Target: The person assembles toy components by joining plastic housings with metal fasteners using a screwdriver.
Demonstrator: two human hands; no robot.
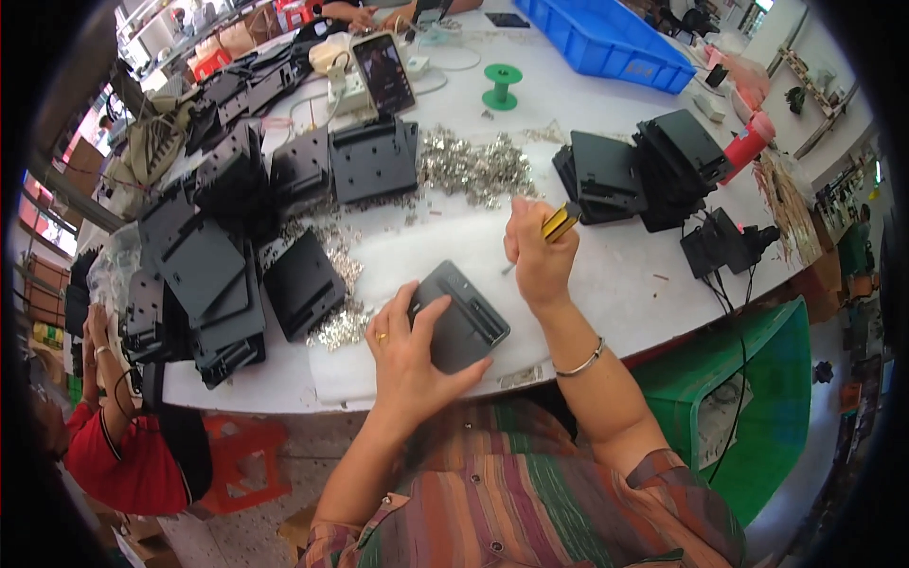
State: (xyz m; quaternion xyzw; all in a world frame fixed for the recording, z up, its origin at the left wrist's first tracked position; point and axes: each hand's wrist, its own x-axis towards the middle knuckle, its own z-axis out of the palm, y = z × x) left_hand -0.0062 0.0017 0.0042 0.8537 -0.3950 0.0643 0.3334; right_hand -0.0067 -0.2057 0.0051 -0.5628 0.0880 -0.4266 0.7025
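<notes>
A dark grey plastic casing [458, 317] with a long slot along one side lies on the white foam sheet in front of me. My left hand [410, 352] holds it at its left and near edges, the index finger on its top face and the thumb by its lower corner. Raised to the right of the casing, my right hand [542, 248] is closed around a screwdriver [561, 221] with a yellow and black handle. Its thin shaft points down, apart from the casing. Small silvery metal parts [478, 166] lie heaped beyond my hands.
Stacked black casings [204, 265] crowd the left, and more casings [606, 175] stand at the right. Farther back are a phone [383, 76], a green spool [502, 87] and a blue crate [606, 43]. A green bin [748, 407] sits beside me; a person in red [123, 454] is at left.
</notes>
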